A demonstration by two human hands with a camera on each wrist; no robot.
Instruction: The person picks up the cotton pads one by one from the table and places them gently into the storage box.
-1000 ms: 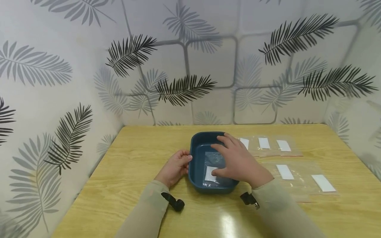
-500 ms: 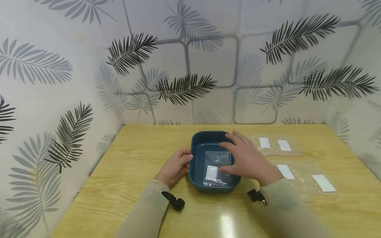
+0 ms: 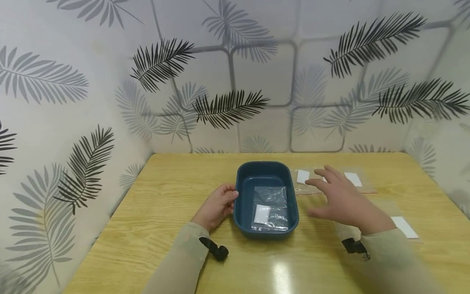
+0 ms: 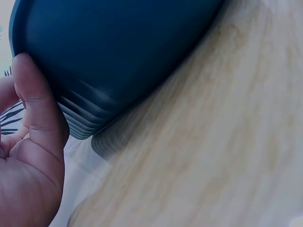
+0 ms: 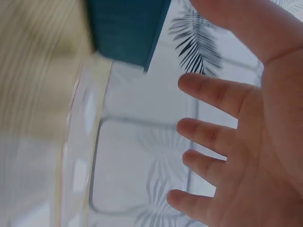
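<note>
A dark blue plastic bin (image 3: 264,173) stands upright on the table in the head view. My left hand (image 3: 217,207) grips its left wall, with the thumb (image 4: 31,78) at the rim in the left wrist view. On the bin's floor lies a clear zip bag (image 3: 271,197) with a white rectangular piece (image 3: 262,214) in it. To the right of the bin, my right hand (image 3: 345,202) hovers with fingers spread and nothing in its grasp. In the right wrist view those fingers (image 5: 213,94) point toward the bin's side. Part of the clear bags is hidden behind this hand.
Several clear bags with white pieces lie flat right of the bin: one white piece (image 3: 302,177) is beside its back corner, another (image 3: 353,179) farther right, and one (image 3: 405,227) nearer the front. A patterned wall (image 3: 260,134) rises behind the wooden table (image 3: 172,175).
My right hand has moved right, from over the bin to above the table beside it, fingers still spread. The left hand keeps its hold on the bin, which stays in place.
</note>
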